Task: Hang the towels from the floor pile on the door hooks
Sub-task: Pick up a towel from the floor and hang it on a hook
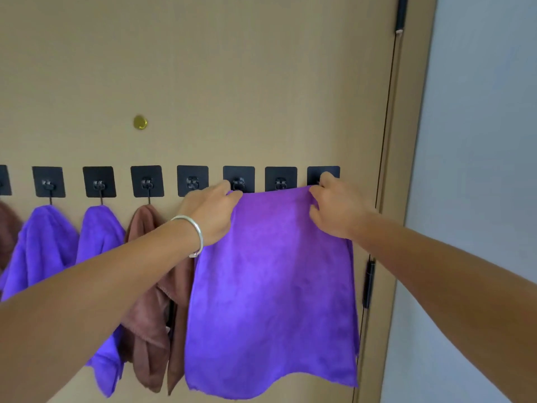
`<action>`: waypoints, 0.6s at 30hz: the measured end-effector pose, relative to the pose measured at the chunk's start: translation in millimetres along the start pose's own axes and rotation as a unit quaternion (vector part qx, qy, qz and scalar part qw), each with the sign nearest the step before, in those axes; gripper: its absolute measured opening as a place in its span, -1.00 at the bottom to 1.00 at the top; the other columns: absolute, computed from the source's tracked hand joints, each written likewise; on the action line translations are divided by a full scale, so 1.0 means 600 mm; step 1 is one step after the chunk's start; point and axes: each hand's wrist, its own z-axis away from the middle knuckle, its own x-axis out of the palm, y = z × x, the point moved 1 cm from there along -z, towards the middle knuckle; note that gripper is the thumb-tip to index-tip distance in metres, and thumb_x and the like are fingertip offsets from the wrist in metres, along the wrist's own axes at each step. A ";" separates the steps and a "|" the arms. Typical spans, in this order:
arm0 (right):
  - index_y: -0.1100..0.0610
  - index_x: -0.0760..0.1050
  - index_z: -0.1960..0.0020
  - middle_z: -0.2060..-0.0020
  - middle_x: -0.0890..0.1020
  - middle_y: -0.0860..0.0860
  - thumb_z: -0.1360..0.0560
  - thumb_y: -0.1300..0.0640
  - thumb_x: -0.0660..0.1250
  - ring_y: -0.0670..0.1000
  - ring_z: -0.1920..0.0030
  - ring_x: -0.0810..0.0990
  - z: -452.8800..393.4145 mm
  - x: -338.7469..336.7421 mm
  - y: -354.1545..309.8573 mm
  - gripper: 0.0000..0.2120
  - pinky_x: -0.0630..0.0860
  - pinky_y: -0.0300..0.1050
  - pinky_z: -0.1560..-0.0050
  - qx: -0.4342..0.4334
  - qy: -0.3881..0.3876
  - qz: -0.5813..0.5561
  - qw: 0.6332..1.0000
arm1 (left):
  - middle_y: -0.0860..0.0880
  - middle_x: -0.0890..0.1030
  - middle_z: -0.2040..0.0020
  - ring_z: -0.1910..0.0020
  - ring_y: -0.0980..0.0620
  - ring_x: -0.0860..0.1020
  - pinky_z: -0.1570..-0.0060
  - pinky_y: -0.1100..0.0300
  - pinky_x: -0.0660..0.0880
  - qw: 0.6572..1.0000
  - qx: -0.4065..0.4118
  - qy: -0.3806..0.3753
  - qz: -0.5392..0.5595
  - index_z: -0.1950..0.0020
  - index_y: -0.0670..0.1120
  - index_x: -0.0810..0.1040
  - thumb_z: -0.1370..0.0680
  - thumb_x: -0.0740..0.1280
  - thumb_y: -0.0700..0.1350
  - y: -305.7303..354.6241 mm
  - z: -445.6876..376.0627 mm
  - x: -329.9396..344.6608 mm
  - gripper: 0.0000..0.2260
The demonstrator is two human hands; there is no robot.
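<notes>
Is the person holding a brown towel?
No, both the left hand and the right hand grip the top edge of a purple towel.

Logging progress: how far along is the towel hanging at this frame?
Done: two purple towels and a brown towel hang from hooks, with another brown one at the left edge. In hand: left hand and right hand hold a purple towel spread by its top edge under the right-hand hooks, not yet hooked. Left: hooking it; the floor pile is out of view.
</notes>
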 end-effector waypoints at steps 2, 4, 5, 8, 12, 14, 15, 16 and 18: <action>0.20 0.50 -0.08 0.04 0.39 0.07 -0.54 0.01 0.20 0.07 0.11 0.44 0.002 0.009 -0.013 -0.72 0.32 -0.06 0.22 -0.003 0.003 0.012 1.000 | -0.02 0.39 0.03 0.23 -0.09 0.39 0.35 0.11 0.24 1.000 -0.015 -0.019 -0.015 -0.12 -0.08 0.48 -0.53 0.14 -0.15 0.020 -0.004 -0.001 -0.79; 0.19 0.47 -0.11 -0.02 0.42 0.09 -0.56 0.05 0.20 0.08 0.05 0.49 0.003 0.016 -0.025 -0.75 0.33 -0.06 0.24 -0.005 0.008 0.046 0.999 | -0.02 0.33 0.09 0.21 -0.08 0.40 0.33 0.11 0.23 0.999 -0.018 -0.022 -0.026 -0.03 -0.08 0.51 -0.56 0.13 -0.03 0.036 -0.006 0.002 -0.78; 0.19 0.46 -0.13 -0.04 0.43 0.09 -0.56 0.10 0.20 0.08 0.05 0.51 0.005 0.019 -0.031 -0.78 0.32 -0.07 0.26 -0.009 0.008 0.071 0.997 | -0.03 0.35 0.07 0.17 -0.08 0.45 0.32 0.11 0.22 0.999 -0.011 -0.018 -0.043 -0.03 -0.08 0.53 -0.58 0.12 0.03 0.042 -0.007 0.005 -0.74; 0.20 0.40 -0.17 -0.03 0.42 0.10 -0.53 0.25 0.18 0.07 0.09 0.50 0.012 0.033 -0.046 -0.78 0.31 -0.08 0.29 -0.025 -0.008 0.114 0.993 | -0.04 0.43 -0.03 0.13 -0.05 0.48 0.31 0.11 0.21 0.995 0.003 -0.001 -0.098 -0.07 -0.05 0.57 -0.62 0.10 0.10 0.054 -0.011 0.012 -0.67; 0.24 0.36 -0.21 -0.09 0.42 0.15 -0.51 0.34 0.09 0.11 0.05 0.52 0.027 0.056 -0.067 -0.71 0.32 -0.08 0.27 -0.057 -0.024 0.106 0.992 | -0.03 0.43 -0.02 0.15 -0.04 0.46 0.28 0.11 0.23 0.989 0.012 -0.014 -0.147 -0.04 -0.04 0.56 -0.59 0.17 -0.08 0.072 -0.014 0.014 -0.82; 0.24 0.36 -0.21 -0.10 0.43 0.15 -0.53 0.33 0.08 0.12 0.01 0.52 0.033 0.066 -0.078 -0.73 0.31 -0.07 0.25 -0.064 -0.034 0.097 0.993 | -0.05 0.41 -0.01 0.12 -0.06 0.47 0.27 0.09 0.23 0.987 0.024 -0.026 -0.157 -0.04 -0.05 0.53 -0.54 0.20 -0.20 0.088 -0.014 0.011 -0.84; 0.23 0.36 -0.21 -0.10 0.44 0.15 -0.54 0.32 0.07 0.12 0.00 0.53 0.036 0.069 -0.082 -0.74 0.31 -0.07 0.24 -0.061 -0.036 0.090 0.993 | -0.06 0.41 -0.02 0.11 -0.07 0.47 0.27 0.08 0.23 0.986 0.032 -0.034 -0.158 -0.04 -0.06 0.52 -0.52 0.20 -0.23 0.096 -0.014 0.010 -0.82; 0.22 0.37 -0.20 -0.10 0.45 0.14 -0.55 0.31 0.07 0.12 0.00 0.54 0.038 0.071 -0.085 -0.74 0.32 -0.07 0.23 -0.057 -0.038 0.083 0.994 | -0.07 0.42 -0.02 0.11 -0.07 0.48 0.26 0.08 0.24 0.986 0.037 -0.040 -0.156 -0.05 -0.07 0.52 -0.51 0.20 -0.25 0.102 -0.014 0.010 -0.81; 0.20 0.41 -0.16 -0.07 0.46 0.13 -0.53 0.31 0.09 0.12 0.03 0.55 0.037 0.069 -0.082 -0.76 0.32 -0.06 0.25 -0.043 -0.038 0.071 0.996 | -0.06 0.43 -0.03 0.08 -0.07 0.49 0.24 0.09 0.25 0.988 0.031 -0.046 -0.143 -0.06 -0.05 0.54 -0.52 0.22 -0.23 0.105 -0.016 0.008 -0.82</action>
